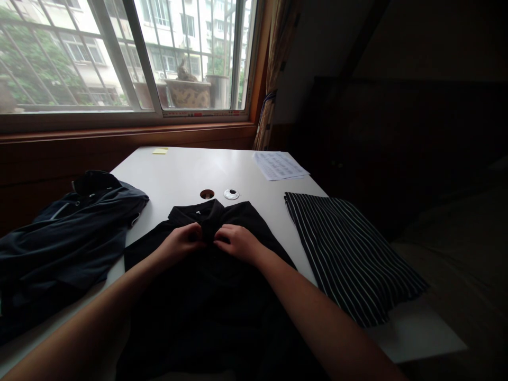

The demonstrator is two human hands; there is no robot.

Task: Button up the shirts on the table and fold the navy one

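A black collared shirt (222, 307) lies spread on the white table, its collar pointing away from me. My left hand (186, 239) pinches the shirt's front just below the collar, fingers curled against the cloth. Close beside it, my right hand (236, 241) grips the other side of the same opening with thumb and fingers together. The bit of cloth between the fingertips is dark and hard to make out. Left of my arm lies a dark navy shirt (79, 238) with snap-like buttons, loosely heaped. On the right is a folded striped dark cloth (349, 248).
The white table (182, 169) carries a round cable hole (207, 194) and its loose white cover (231, 194) beyond the collar. Printed sheets (280, 165) lie at the far right, a yellow sticky note (160, 151) at the far left. A barred window (190, 63) and a tied curtain (270, 95) stand behind.
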